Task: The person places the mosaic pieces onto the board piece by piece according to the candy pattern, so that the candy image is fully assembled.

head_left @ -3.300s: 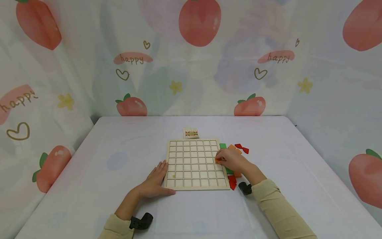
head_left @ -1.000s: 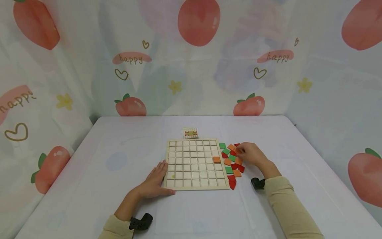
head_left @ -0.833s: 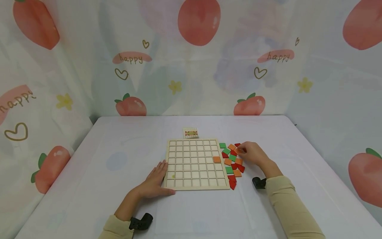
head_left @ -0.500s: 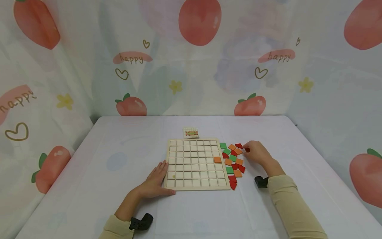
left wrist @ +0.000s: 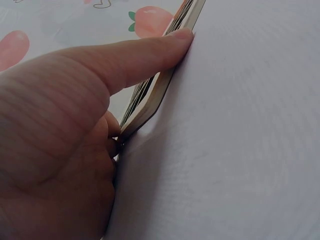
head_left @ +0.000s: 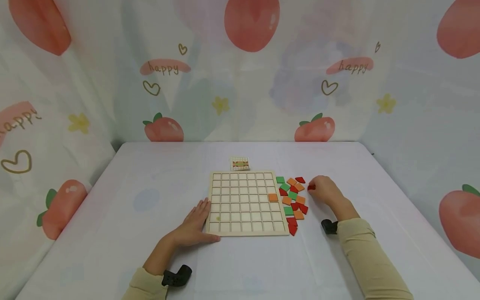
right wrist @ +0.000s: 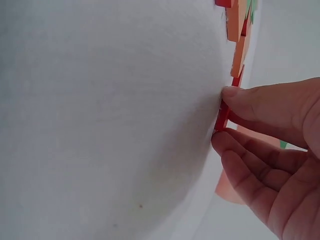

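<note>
Fingertips [right wrist: 220, 139] of right hand [head_left: 325, 189] narrow, thumb opposed, pinching one red tile [right wrist: 221, 116]. Right wrist view: tile nearly edge-on, visible long side slanting close to vertical in frame, ends between thumb and fingers. Full outline hidden; can't tell if it's off the cloth.

Key relation: grid board [head_left: 246, 216] lies left of pinched tile in head view, frame centre, with loose tiles [head_left: 292, 195] in between. Red tile sits right of that cluster, near its upper end. Right hand has the tile; left hand [head_left: 193, 223] well apart, at board's left edge. Left fingers fairly straight, thumb spread wide, tip on near edge by lower-left corner; no tile seen there.

Containers: board only, seven-by-seven cells. Orange tile [head_left: 273, 197] sits in rightmost column, middle row. Loose ones (red, green, orange) lie outside, along right edge. Pattern card [head_left: 240, 163] just above board.
</note>
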A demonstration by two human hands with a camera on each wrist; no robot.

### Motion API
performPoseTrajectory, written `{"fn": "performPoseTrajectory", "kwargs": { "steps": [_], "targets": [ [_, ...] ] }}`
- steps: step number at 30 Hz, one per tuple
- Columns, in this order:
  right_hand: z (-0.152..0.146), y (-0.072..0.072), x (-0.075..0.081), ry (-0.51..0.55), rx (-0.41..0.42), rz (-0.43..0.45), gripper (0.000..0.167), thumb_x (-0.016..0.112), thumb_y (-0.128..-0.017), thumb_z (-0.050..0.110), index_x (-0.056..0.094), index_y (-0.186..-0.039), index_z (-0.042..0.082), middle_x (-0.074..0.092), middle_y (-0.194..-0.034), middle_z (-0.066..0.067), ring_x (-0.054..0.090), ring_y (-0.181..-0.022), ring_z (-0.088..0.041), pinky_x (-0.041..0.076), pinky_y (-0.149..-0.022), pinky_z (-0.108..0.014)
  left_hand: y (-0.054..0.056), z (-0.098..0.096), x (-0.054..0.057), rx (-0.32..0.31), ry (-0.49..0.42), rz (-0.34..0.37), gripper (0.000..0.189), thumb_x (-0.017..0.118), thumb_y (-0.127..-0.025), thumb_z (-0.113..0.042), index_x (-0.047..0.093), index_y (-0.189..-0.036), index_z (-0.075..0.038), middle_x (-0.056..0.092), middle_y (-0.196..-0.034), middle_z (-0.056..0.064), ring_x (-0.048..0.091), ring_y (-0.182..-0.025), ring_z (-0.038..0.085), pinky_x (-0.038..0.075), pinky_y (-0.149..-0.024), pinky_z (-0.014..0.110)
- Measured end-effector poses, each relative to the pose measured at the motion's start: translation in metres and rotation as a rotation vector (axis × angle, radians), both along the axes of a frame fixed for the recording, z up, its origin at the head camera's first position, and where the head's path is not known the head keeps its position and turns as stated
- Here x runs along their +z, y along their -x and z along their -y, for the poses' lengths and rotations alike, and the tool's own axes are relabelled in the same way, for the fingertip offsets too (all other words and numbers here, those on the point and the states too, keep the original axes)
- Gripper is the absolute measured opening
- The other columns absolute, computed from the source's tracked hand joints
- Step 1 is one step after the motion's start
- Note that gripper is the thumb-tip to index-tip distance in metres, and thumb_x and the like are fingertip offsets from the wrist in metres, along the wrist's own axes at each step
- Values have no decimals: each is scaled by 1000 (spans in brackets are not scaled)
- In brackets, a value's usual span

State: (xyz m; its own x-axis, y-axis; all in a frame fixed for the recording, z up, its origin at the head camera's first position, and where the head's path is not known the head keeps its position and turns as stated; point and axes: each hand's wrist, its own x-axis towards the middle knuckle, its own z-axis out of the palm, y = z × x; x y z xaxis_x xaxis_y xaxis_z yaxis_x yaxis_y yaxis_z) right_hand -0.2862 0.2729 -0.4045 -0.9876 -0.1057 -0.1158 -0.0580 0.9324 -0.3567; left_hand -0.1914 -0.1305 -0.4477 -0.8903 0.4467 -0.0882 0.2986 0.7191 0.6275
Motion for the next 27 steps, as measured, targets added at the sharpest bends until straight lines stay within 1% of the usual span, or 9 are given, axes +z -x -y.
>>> {"fn": "performPoseTrajectory", "kwargs": {
  "steps": [3, 7, 10, 15, 22, 27],
  "targets": [
    [1, 0, 1, -10, 5, -2, 22, 64, -84, 4, 63, -101, -10, 60, -94, -21, 53, -87, -34, 46, -82, -47, 0, 0, 0, 3, 14, -4, 109, 70, -74, -50, 7, -145, 4, 3, -151, 17, -3, -138, 28, 3, -108, 44],
    [0, 0, 2, -15, 48, -19, 23, 62, -84, 3, 63, -104, -10, 60, -97, -22, 53, -89, -34, 44, -84, -49, 0, -1, 0, 6, 14, -6, 109, 70, -74, -51, 7, -145, 4, 4, -151, 17, -3, -138, 27, 3, -108, 44],
    [-1, -1, 2, -7, 67, -1, 25, 60, -85, 1, 61, -107, -11, 59, -100, -23, 51, -91, -35, 43, -86, -49, 0, -1, -1, 7, 13, -2, 110, 69, -74, -52, 7, -145, 3, 4, -152, 16, -4, -138, 26, 2, -108, 44],
    [-1, -2, 3, -25, 80, 29, 24, 58, -85, -5, 61, -108, -11, 59, -101, -23, 52, -93, -35, 43, -87, -49, 1, -1, -1, 2, 6, -1, 109, 70, -74, -51, 8, -145, 4, 3, -151, 17, -4, -138, 28, 2, -108, 45],
    [-4, 0, 4, -67, 135, -6, 22, 59, -83, -7, 63, -105, -11, 61, -100, -23, 53, -93, -36, 44, -86, -49, 1, -1, -1, 1, 15, -6, 109, 69, -74, -52, 7, -145, 3, 3, -152, 16, -5, -138, 26, 1, -108, 43],
    [-6, 0, 4, -66, 155, -21, 21, 61, -83, -7, 64, -103, -10, 62, -97, -21, 54, -91, -35, 45, -85, -48, 0, 0, -1, -2, 16, -12, 109, 69, -74, -52, 7, -145, 4, 4, -151, 16, -4, -138, 26, 1, -108, 44]
  ]
}}
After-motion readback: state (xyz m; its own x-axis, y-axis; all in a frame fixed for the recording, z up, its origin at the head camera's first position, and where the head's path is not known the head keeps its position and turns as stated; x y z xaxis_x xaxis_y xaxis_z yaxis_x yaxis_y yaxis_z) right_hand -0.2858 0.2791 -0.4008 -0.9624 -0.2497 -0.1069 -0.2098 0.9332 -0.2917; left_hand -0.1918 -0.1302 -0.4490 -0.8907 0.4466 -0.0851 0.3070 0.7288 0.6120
